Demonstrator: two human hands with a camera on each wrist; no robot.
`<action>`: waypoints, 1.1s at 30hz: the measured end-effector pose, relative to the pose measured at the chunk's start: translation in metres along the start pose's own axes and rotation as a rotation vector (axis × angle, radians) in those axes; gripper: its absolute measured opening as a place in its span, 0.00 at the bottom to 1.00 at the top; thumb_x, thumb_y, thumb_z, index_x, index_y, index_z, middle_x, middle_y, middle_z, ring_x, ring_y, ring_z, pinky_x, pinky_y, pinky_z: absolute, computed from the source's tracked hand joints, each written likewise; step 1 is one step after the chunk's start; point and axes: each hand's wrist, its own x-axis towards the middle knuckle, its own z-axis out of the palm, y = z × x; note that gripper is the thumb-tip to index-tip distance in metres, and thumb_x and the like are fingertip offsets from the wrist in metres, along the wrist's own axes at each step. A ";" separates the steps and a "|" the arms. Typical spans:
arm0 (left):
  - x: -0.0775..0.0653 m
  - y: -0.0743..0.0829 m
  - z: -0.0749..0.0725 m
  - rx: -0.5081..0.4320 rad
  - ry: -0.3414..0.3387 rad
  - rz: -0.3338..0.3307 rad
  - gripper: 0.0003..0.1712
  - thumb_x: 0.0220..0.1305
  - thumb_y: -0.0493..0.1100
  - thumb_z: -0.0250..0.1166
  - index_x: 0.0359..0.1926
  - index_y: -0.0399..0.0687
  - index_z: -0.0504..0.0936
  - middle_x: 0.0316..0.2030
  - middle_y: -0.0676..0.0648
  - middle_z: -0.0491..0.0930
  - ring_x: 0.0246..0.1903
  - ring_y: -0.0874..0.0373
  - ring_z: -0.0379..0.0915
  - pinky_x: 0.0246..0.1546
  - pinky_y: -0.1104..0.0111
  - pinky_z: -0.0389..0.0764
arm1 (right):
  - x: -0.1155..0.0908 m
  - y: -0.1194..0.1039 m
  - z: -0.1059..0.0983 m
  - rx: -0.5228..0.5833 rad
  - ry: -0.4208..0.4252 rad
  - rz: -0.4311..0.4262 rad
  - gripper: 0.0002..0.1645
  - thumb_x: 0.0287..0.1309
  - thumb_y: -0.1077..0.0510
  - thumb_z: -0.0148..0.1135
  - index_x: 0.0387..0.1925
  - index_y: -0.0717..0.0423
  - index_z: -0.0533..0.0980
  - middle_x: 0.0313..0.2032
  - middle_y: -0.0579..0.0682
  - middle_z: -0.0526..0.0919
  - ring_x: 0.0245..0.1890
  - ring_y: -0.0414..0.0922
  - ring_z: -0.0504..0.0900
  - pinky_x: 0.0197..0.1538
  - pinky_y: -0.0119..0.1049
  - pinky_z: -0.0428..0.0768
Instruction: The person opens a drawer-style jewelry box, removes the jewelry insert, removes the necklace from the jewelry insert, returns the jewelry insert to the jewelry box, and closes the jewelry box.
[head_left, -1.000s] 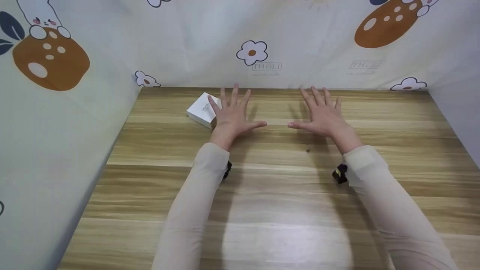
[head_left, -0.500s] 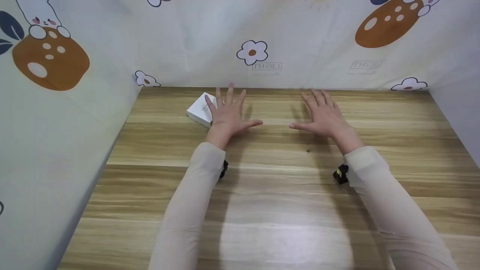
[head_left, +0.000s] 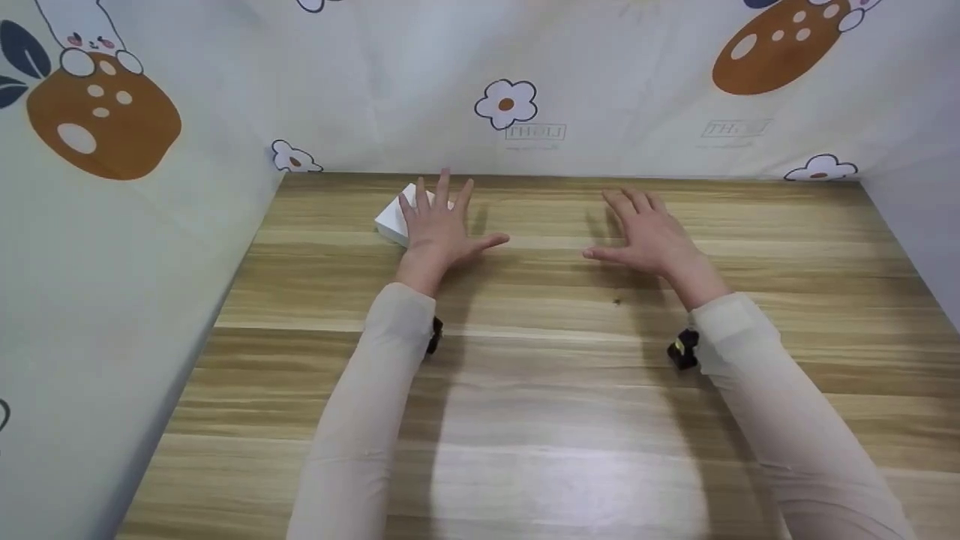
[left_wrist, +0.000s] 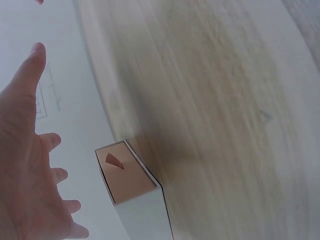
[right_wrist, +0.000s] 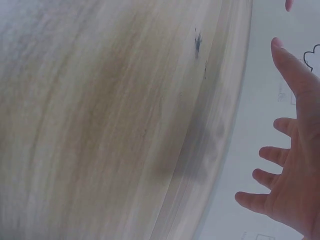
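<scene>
A small white box (head_left: 392, 222) lies near the back left of the wooden table, partly covered by my left hand in the head view. My left hand (head_left: 437, 229) is spread over it, palm down, thumb pointing right. In the left wrist view, a gap shows between the left hand (left_wrist: 25, 150) and the box (left_wrist: 145, 212), whose visible end is tan with a small dark notch. Over the table to the right, my right hand (head_left: 651, 238) hovers with fingers extended and thumb pointing left. The right wrist view shows nothing in the right hand (right_wrist: 295, 165).
The wooden table (head_left: 540, 375) meets a patterned cloth wall (head_left: 615, 90) at the back. Another cloth wall (head_left: 135, 285) runs along the left side, and a pale wall (head_left: 915, 172) stands on the right. A small dark mark (head_left: 617, 301) spots the tabletop.
My left hand has moved left, now covering more of the white box. The right hand has shifted slightly, its fingers drawn a little closer together. The box stays in place.
</scene>
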 end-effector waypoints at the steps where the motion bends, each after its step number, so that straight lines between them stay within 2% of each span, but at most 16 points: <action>1: 0.000 -0.002 0.000 -0.005 0.002 -0.002 0.64 0.50 0.88 0.49 0.80 0.67 0.39 0.80 0.46 0.26 0.78 0.33 0.25 0.75 0.35 0.32 | 0.000 0.000 0.000 0.002 -0.003 0.001 0.65 0.51 0.22 0.61 0.78 0.51 0.49 0.76 0.65 0.50 0.75 0.70 0.48 0.74 0.67 0.55; 11: 0.003 -0.023 -0.004 -0.063 0.051 -0.027 0.60 0.55 0.84 0.49 0.80 0.63 0.44 0.81 0.45 0.35 0.78 0.33 0.30 0.76 0.37 0.39 | 0.003 0.000 -0.002 -0.001 -0.019 0.008 0.65 0.52 0.22 0.60 0.78 0.53 0.49 0.76 0.65 0.52 0.75 0.69 0.50 0.74 0.66 0.55; 16: 0.002 -0.034 -0.005 -0.074 0.069 -0.046 0.55 0.60 0.81 0.49 0.79 0.61 0.47 0.80 0.43 0.38 0.78 0.33 0.32 0.76 0.37 0.39 | 0.004 -0.001 -0.002 -0.003 -0.048 0.011 0.64 0.54 0.22 0.58 0.79 0.53 0.48 0.76 0.65 0.53 0.75 0.68 0.50 0.74 0.65 0.54; 24: -0.003 -0.046 -0.001 -0.087 0.032 -0.072 0.51 0.66 0.77 0.46 0.80 0.60 0.45 0.80 0.42 0.36 0.77 0.32 0.34 0.77 0.39 0.39 | 0.000 0.001 0.002 -0.001 -0.059 0.017 0.61 0.56 0.24 0.58 0.78 0.53 0.49 0.75 0.65 0.55 0.74 0.68 0.52 0.74 0.64 0.56; 33: -0.005 -0.056 0.003 -0.183 0.076 -0.065 0.47 0.67 0.72 0.51 0.78 0.58 0.52 0.79 0.41 0.42 0.77 0.32 0.37 0.77 0.42 0.43 | -0.002 0.003 0.002 0.007 -0.054 0.018 0.61 0.57 0.25 0.58 0.78 0.55 0.50 0.75 0.66 0.55 0.73 0.70 0.53 0.73 0.67 0.57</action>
